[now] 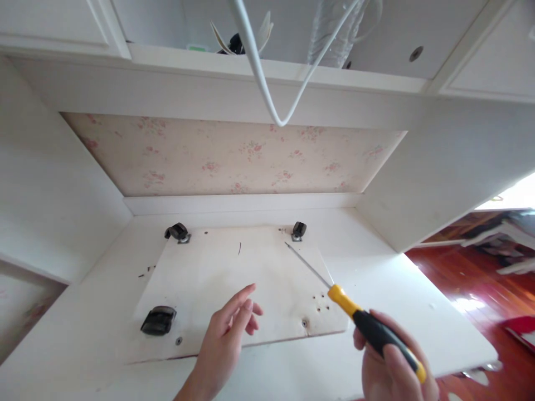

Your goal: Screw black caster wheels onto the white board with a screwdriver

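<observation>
My right hand (390, 356) grips a screwdriver (368, 323) with a yellow and black handle. Its long metal shaft points up and left over a white board (251, 267), the tip near a black caster (298, 230) at the board's back right corner. Another caster (179, 231) is at the back left corner, and a third caster (159, 321) at the front left. The front right corner has several small holes and no caster. Above the board's front edge hovers my left hand (228, 334), holding nothing, with its fingers loosely bent and apart.
Several small screws (145, 273) lie left of the board on the white desk (368, 256). From the shelf (200, 58) overhead hangs a looped white cable (267, 100). White side panels (434, 167) flank the desk. Reddish wooden floor (443, 284) shows at right.
</observation>
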{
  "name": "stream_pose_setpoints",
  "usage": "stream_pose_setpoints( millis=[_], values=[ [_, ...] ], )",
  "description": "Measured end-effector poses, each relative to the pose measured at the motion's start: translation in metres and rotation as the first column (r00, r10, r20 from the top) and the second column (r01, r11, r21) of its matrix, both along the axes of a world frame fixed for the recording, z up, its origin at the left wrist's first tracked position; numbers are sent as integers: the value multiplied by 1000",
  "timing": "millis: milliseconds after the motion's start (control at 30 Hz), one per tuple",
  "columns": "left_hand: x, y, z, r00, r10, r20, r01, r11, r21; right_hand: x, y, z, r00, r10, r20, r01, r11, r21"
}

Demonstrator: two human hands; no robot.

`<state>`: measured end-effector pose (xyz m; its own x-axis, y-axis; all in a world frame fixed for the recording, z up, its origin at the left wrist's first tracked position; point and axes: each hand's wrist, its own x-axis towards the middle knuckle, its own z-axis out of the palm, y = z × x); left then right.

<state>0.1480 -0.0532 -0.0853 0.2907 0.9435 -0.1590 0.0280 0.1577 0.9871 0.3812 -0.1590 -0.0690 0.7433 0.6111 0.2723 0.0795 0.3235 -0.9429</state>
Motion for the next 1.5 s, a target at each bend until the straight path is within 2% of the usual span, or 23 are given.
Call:
stream_pose_setpoints(
  millis=[67,133,167,300,467,633,867,1133,1367,1500],
  values=[
    [-3,2,-6,999,-8,-32,9,1000,24,17,25,13,995,-80,-58,85,993,76],
    [-5,4,-10,997,-11,-74,14,999,42,33,49,27,987,-154,-41,158,978,136],
    [-6,5,-11,995,-17,-93,21,999,46,40,60,33,986,-164,-8,164,980,113],
    [-6,6,-11,991,-45,-127,50,998,33,56,94,52,960,-146,237,179,976,-125],
    [-8,5,-10,990,-31,-140,36,999,36,59,122,70,897,-5,442,197,900,-388],
    [-10,4,-12,987,-48,-154,55,998,42,60,139,81,863,76,500,192,865,-463],
    [-11,3,-15,981,-54,-187,72,993,89,61,147,80,825,129,551,205,840,-503],
    [-10,3,-11,972,-48,-232,82,987,139,62,156,83,783,182,595,214,819,-532],
    [-10,4,-13,971,-53,-233,86,987,133,64,185,104,695,287,659,212,794,-569],
    [-12,2,-12,968,-53,-243,87,988,129,59,207,116,642,381,665,81,829,-553]
  ],
)
